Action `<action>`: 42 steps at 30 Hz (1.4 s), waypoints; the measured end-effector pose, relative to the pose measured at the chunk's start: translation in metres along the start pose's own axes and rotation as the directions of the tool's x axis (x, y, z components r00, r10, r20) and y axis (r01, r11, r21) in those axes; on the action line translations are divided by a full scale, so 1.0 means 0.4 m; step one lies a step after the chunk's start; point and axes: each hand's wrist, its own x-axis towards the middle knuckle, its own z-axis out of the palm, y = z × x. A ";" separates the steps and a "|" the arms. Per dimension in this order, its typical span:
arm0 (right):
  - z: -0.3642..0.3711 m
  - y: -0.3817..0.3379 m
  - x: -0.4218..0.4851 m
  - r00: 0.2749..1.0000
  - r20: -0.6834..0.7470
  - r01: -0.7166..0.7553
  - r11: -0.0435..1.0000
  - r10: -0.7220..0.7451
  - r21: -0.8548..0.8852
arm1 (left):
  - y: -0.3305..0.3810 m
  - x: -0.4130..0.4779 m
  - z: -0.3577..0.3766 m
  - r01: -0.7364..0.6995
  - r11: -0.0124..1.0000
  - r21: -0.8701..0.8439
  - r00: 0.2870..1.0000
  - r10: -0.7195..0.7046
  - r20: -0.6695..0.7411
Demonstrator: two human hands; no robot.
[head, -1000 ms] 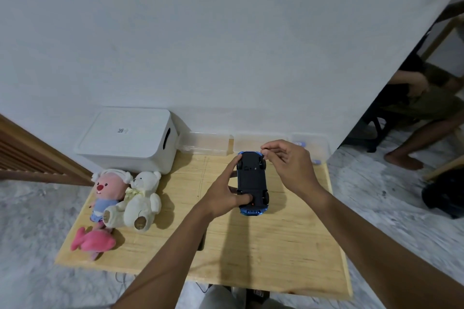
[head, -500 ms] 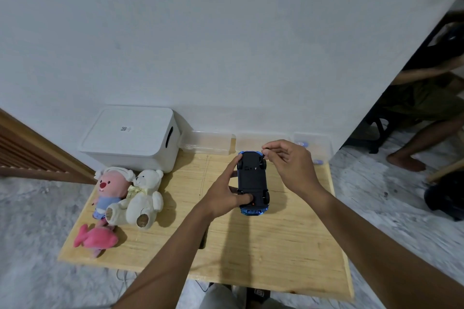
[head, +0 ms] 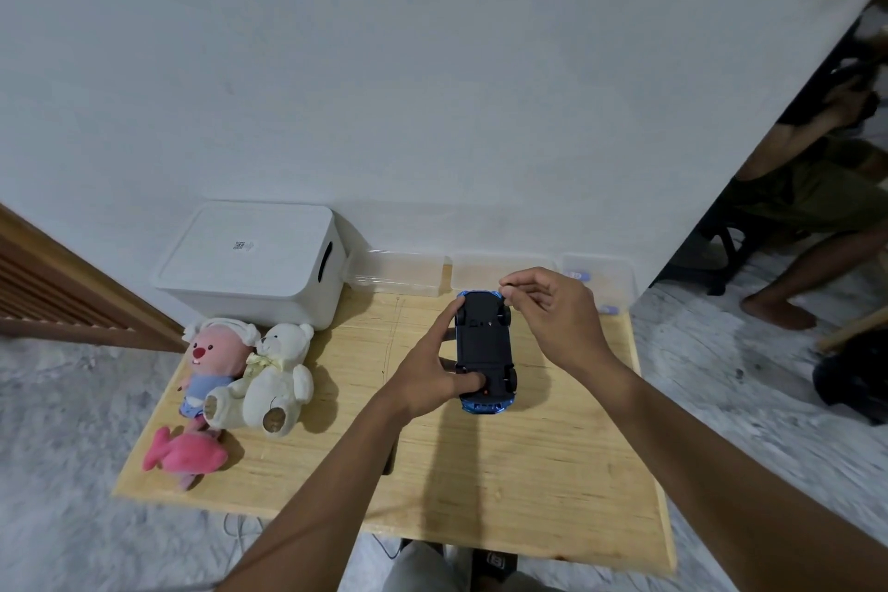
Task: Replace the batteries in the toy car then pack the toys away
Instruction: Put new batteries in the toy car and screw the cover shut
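Car [head: 484, 341] is belly-up at frame centre, on the table [head: 528, 471], black underside showing, blue body beneath. Left hand [head: 432, 375] grasps it: thumb pressed on the near end by the wheels, index finger stretched along the left flank up to the far end. Right hand [head: 552, 312] sits at the far right corner of the car, fingertips pinched together. Too small to tell if they hold a screw, a tool or nothing.

Reads as the battery-cover stage; cover looks closed, can't confirm.

Risks:
- Car rests on its curved roof, so it can rock. If the left thumb eases, pressure at the far end tips or spins it.
- Anything tiny in that pinch can drop and roll. Table edge is near on the right, grey floor below; hard to find there.
- Clear trays [head: 399, 272] along the wall, just beyond the car; a slip of the right hand knocks them.
- Forcing the cover without seeing the latch could snap a tab.

Plush toys [head: 250, 370] and white box [head: 250, 264] sit left, well apart from the work, not yet packed.
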 end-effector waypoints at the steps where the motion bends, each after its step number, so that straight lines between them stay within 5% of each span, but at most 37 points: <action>1: 0.000 0.001 0.000 1.000 0.000 0.002 1.000 -0.002 0.000 | 0.000 0.000 0.001 0.001 1.000 0.000 1.000 -0.001 0.000; 20: -0.009 0.013 -0.030 0.992 0.059 0.118 0.990 -0.114 -0.079 | 0.002 -0.013 0.020 0.019 1.000 0.004 1.000 -0.019 0.002; 27: 0.000 0.005 -0.010 0.997 -0.042 0.057 0.996 -0.059 -0.069 | 0.008 -0.022 0.025 0.007 1.000 0.002 1.000 -0.007 0.014; 33: -0.003 0.014 -0.020 0.980 0.039 0.199 0.970 -0.195 -0.143 | 0.015 -0.025 0.028 -0.002 1.000 0.013 1.000 0.002 0.025; 42: 0.003 -0.001 -0.008 0.992 -0.041 0.113 0.989 -0.117 -0.095 | 0.018 -0.029 0.023 -0.001 1.000 0.017 1.000 0.001 0.027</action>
